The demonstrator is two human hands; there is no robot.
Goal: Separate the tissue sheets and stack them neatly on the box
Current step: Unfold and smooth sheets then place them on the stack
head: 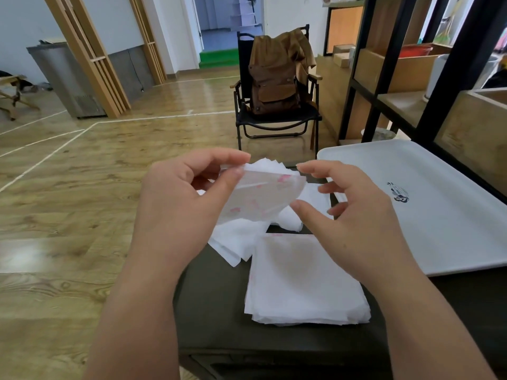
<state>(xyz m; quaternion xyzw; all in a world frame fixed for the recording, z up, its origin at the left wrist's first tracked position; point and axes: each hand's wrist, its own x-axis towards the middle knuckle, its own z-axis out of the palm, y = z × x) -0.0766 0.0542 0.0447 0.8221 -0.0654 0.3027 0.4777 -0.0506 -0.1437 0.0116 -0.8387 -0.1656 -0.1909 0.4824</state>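
While a neat stack (304, 281) already lies on the box (216, 311), loose sheets (236, 242) remain. Our left hand (175, 204) pinches the tissue pack (263, 193); our right hand (354, 220) hovers, fingers spread, grasping nothing.

Single head-worn wide-angle view, facing forward and down, close over the dark box (214, 311), room beyond

Place type: indoor multi-purpose room, part storage, part activity space; exact use cannot be told.
Landmark: black folding chair (277, 116) holding a brown backpack (277, 78).
Floor: wood-look planks (82, 160) with white painted lines, left of the chair.
Shelving: black metal rack (384, 64) with cardboard boxes (397, 69), right of the chair.
Partition: wooden slat frames (90, 56), far left of the chair.
Exit: open doorway (227, 23) with a green step, behind the chair.
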